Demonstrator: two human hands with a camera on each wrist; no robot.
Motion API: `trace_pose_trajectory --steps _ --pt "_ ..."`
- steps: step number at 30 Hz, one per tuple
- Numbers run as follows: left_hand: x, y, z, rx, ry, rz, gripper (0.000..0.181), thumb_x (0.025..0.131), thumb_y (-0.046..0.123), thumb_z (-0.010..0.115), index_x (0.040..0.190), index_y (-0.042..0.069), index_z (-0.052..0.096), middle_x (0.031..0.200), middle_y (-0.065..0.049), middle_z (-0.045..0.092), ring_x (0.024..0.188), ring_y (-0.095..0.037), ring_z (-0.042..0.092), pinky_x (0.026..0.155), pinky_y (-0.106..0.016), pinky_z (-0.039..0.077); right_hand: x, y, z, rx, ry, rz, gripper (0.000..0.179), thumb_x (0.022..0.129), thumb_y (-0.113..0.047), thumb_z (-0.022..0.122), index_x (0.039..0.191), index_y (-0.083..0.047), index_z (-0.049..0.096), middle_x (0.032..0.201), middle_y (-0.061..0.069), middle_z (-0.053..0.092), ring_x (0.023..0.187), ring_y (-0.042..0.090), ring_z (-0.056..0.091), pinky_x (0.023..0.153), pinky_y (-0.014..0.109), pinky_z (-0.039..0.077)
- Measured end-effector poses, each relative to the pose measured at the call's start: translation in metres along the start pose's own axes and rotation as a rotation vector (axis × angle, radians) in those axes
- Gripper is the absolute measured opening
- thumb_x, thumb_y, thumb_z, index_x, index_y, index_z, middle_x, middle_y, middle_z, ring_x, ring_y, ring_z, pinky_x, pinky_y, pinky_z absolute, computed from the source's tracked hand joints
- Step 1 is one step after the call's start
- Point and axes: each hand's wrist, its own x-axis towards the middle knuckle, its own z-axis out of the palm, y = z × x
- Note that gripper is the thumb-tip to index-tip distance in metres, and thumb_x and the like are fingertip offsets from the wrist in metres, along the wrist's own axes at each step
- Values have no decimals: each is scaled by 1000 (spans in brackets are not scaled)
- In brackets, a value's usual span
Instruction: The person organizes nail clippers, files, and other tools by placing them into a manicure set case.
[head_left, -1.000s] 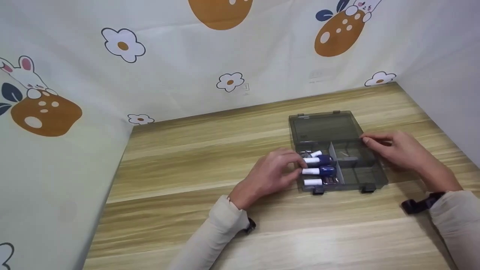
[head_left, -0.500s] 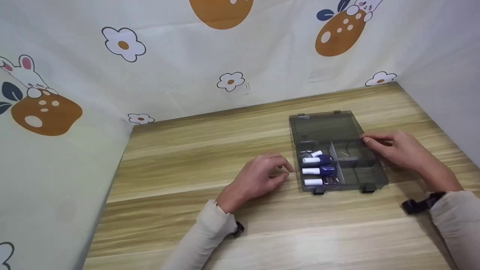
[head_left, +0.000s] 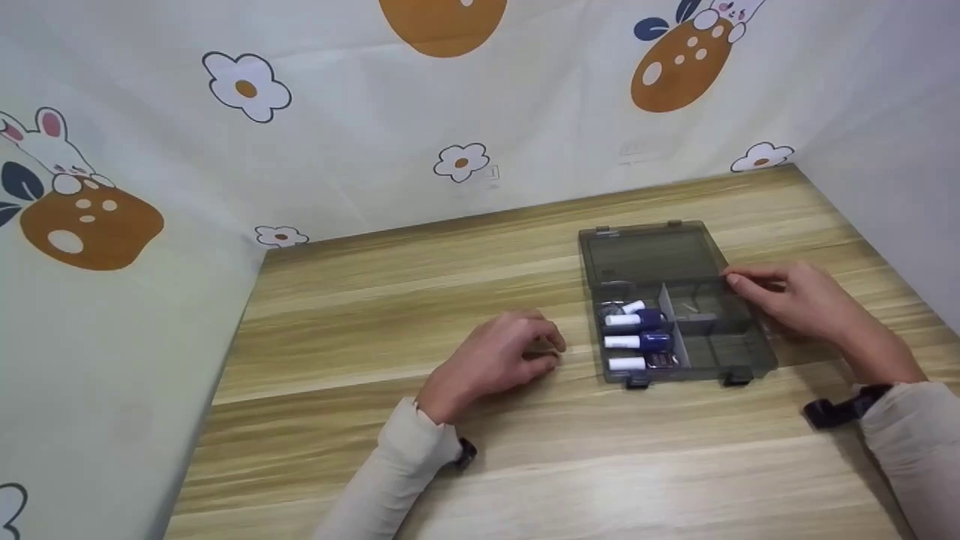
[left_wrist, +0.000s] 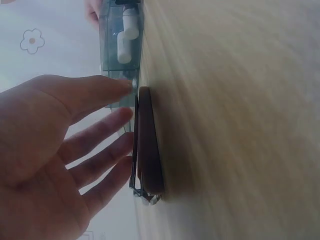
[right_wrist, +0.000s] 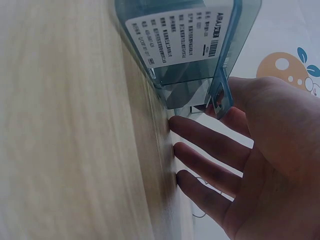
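A smoky see-through organizer box [head_left: 712, 364] lies with its lid [head_left: 649, 255] folded back. Its left side holds several white-capped nail polish bottles [head_left: 637, 343], two dark blue. My right hand [head_left: 817, 304] pinches the box's right edge near the hinge with thumb and forefinger; the other fingers stretch out beside a labelled box wall [right_wrist: 182, 37]. Left of the box, my left hand [head_left: 491, 360] is low over the table, fingers loosely curved and thumb apart. In the left wrist view a slim dark brown clip-like piece [left_wrist: 150, 145] with a metal end overlaps its fingertips; the head view hides it.
White dividers [head_left: 673, 326] split the box into compartments. Black latches [head_left: 637, 381] stick out along its front edge. The wood-grain table [head_left: 360, 337] ends at a patterned cloth wall [head_left: 360, 135] behind and plain walls at the sides.
My left hand has drawn back leftward from the nail polish bottles to the table, its thumb and fingers parting from them. My right hand has stayed at the box edge.
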Motion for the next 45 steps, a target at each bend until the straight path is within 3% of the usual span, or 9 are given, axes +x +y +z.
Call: trace_pose_trajectory --steps 6,12,17,21,23,30,34,37,45 --pt "-2 -1 -3 -17 -27 -45 13 100 25 79 112 20 82 110 4 77 107 -14 73 94 -34 61 -1 0 0 -1 -11 10 42 110 -42 63 136 -11 76 135 22 73 128 48 68 87 -2 40" --pt "-3 -4 -7 -25 -54 -73 12 100 27 80 108 20 82 104 4 77 96 -15 71 84 -32 60 -2 -2 -1 -24 -17 34 44 110 -46 61 137 -14 75 136 20 73 129 46 68 105 45 57" --pt "-6 -8 -12 8 -92 -103 17 95 20 83 112 16 81 106 1 78 99 -19 72 87 -34 60 0 -1 -1 -25 -15 13 43 110 -43 62 137 -13 75 136 21 72 129 50 67 105 43 57" --pt "-8 -10 -15 12 -113 -121 19 93 17 84 112 15 81 104 0 78 95 -18 70 84 -32 58 1 0 -1 -28 -12 8 42 110 -42 62 137 -13 76 136 21 72 128 50 67 97 19 55" --pt "-8 -11 -16 5 -120 -129 18 93 17 84 111 15 81 102 1 77 91 -16 67 81 -31 56 1 0 -1 -26 -8 9 42 110 -43 63 136 -14 76 135 20 73 128 48 68 88 1 42" --pt "-8 -10 -17 -6 -135 -157 16 95 19 83 110 18 81 98 3 74 85 -11 61 72 -29 53 -2 -2 -2 -16 -11 6 44 110 -46 61 137 -15 76 135 20 72 127 47 68 83 -4 35" --pt "-7 -8 -15 16 -123 -133 18 95 22 82 112 18 80 98 4 73 87 -13 64 74 -30 54 -3 -2 -3 -22 -15 10 45 110 -47 61 138 -15 75 137 20 72 128 49 67 99 25 57" --pt "-5 -7 -13 27 -103 -109 20 96 25 82 115 18 78 100 5 73 89 -13 65 76 -30 56 -3 -2 -2 -28 -17 21 46 110 -48 60 139 -15 75 138 20 71 130 50 66 108 58 52" --pt "-3 -7 -10 24 -61 -79 23 97 30 82 117 20 77 105 6 75 94 -11 68 83 -34 61 -2 -2 -2 -28 -28 22 46 110 -47 59 139 -15 74 139 21 70 131 50 65 109 68 47"
